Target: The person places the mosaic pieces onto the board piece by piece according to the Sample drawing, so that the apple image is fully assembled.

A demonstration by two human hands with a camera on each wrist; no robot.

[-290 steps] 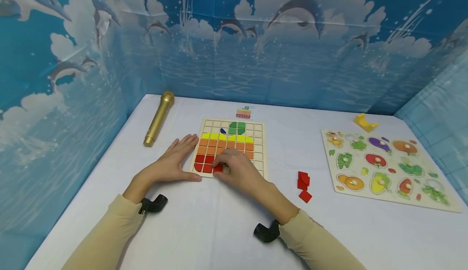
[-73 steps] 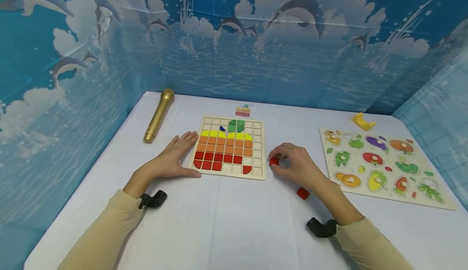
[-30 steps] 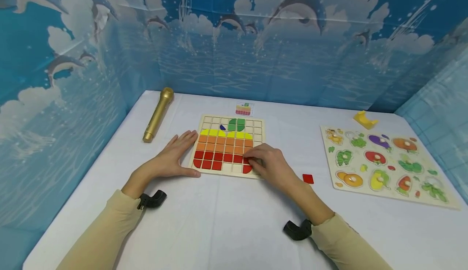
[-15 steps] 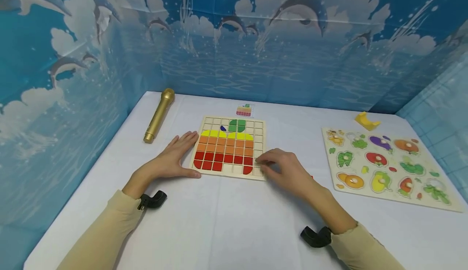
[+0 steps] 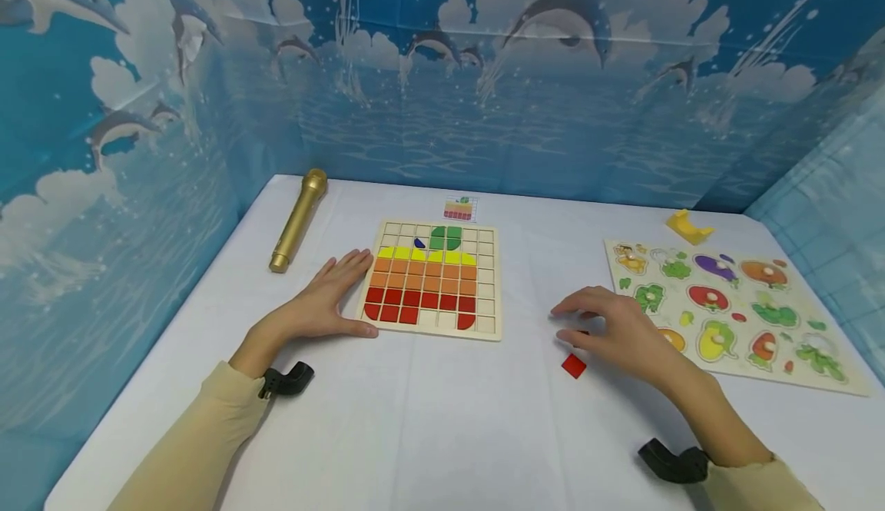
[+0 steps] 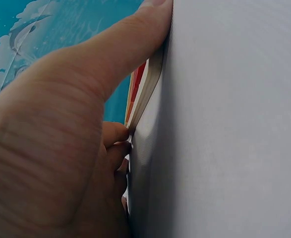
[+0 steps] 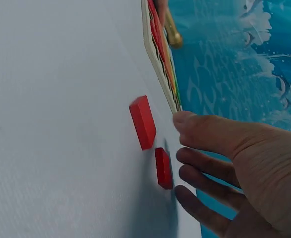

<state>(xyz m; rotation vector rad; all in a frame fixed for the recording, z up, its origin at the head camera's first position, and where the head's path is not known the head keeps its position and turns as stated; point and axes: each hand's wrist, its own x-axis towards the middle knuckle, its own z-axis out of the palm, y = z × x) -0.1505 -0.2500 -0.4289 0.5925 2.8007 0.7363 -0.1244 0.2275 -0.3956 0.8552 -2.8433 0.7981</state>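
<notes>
A wooden grid board (image 5: 487, 326) lies on the table, filled with red, orange, yellow and green tiles and one small blue piece. Two bare cells show in its bottom red row. My left hand (image 5: 323, 300) rests spread at the board's left side, thumb along the front corner. To the right of the board, my right hand (image 5: 622, 334) hovers with fingers apart, holding nothing. Just below its thumb is a red square tile (image 5: 574, 366). A second red tile (image 7: 163, 169) shows beneath the fingers in the right wrist view and is mostly covered in the head view.
A small picture card (image 5: 459, 208) lies behind the board. At the back left is a gold microphone (image 5: 299, 220). A vegetable knob puzzle (image 5: 740, 307) and a yellow curved piece (image 5: 688, 227) occupy the right side, partly under my right hand.
Over the last seconds my right hand has set more red tiles into the board, and the loose red pile has shrunk. Just now it has moved right, off the board. My left hand has stayed.
</notes>
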